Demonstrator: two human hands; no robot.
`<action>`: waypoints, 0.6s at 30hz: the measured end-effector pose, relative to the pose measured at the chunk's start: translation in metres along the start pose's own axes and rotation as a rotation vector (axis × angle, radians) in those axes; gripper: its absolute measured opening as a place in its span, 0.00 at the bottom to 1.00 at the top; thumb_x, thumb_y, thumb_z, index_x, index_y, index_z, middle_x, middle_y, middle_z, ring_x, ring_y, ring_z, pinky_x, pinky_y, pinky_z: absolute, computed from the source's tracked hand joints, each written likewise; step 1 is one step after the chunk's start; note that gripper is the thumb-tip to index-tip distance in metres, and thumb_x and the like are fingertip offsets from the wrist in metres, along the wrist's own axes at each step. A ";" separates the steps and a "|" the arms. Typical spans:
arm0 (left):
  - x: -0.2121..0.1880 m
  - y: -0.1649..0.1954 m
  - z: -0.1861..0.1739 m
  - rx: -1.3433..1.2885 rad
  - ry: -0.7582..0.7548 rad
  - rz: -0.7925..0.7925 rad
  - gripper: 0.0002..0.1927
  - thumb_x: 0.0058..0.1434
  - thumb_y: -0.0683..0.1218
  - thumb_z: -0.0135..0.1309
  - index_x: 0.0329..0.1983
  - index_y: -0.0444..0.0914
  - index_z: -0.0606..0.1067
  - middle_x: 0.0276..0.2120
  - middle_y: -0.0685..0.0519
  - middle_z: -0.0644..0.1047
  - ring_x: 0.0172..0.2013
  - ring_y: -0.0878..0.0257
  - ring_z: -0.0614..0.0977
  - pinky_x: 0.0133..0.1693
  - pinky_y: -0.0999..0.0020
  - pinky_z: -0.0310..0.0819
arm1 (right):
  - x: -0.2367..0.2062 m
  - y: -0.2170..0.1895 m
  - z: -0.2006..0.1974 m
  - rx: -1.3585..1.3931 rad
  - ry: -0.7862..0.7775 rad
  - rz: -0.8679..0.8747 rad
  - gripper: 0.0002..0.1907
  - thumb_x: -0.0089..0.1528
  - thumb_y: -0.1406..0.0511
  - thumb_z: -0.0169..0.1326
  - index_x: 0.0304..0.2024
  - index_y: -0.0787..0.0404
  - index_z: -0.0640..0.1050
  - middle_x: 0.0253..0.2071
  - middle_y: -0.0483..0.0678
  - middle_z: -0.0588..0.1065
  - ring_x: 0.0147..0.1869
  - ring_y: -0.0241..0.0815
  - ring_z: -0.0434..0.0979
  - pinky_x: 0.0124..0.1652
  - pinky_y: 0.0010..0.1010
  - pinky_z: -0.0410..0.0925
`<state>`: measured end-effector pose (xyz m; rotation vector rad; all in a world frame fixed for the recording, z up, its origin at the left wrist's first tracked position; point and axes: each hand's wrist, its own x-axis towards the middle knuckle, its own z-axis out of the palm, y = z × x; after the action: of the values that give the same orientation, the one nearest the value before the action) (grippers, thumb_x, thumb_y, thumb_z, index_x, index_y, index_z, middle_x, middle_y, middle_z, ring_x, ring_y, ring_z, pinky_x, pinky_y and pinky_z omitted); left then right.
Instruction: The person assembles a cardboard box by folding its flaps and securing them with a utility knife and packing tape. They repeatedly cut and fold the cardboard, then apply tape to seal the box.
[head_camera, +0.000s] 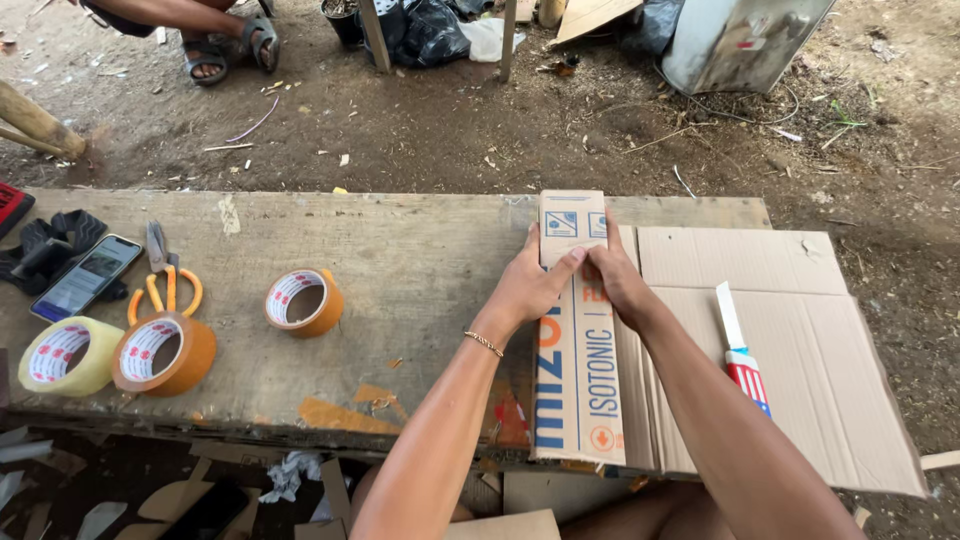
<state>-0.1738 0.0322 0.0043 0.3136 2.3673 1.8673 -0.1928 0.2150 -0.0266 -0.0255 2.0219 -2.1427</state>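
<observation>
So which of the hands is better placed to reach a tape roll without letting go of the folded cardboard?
Probably the left hand. It presses the folded cardboard on the side facing the nearest tape roll, with bare bench between. The right hand would have to cross over the left arm.

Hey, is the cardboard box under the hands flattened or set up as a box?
Flattened. The cardboard box lies as flat panels on the wooden table, with both hands, left hand and right hand, pressing a printed flap over it.

Brown cardboard box (578, 380) with blue stripes, orange tape rolls (305, 301), orange-handled scissors (166, 280).
</observation>
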 end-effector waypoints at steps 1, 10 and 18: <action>-0.004 -0.002 0.003 -0.085 0.008 -0.013 0.44 0.63 0.59 0.54 0.71 0.27 0.54 0.64 0.39 0.74 0.59 0.57 0.79 0.59 0.68 0.70 | -0.003 -0.003 0.002 0.060 0.009 0.024 0.44 0.64 0.67 0.41 0.80 0.47 0.41 0.57 0.54 0.71 0.52 0.42 0.69 0.53 0.34 0.66; -0.065 0.003 0.029 -0.500 0.151 0.054 0.52 0.55 0.34 0.59 0.77 0.25 0.42 0.69 0.43 0.64 0.62 0.61 0.72 0.58 0.69 0.70 | -0.017 -0.018 0.018 0.253 0.002 -0.057 0.42 0.60 0.70 0.44 0.78 0.51 0.50 0.64 0.51 0.69 0.61 0.40 0.73 0.58 0.32 0.68; -0.059 -0.014 0.042 -0.717 0.125 0.034 0.51 0.54 0.28 0.57 0.78 0.28 0.44 0.61 0.43 0.73 0.54 0.61 0.78 0.55 0.71 0.73 | -0.123 -0.005 0.041 0.250 0.179 -0.123 0.36 0.70 0.56 0.42 0.78 0.63 0.54 0.75 0.53 0.61 0.74 0.42 0.63 0.69 0.31 0.57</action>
<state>-0.1087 0.0557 -0.0219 0.1619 1.5858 2.6370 -0.0670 0.1938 -0.0043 0.0830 1.8692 -2.5437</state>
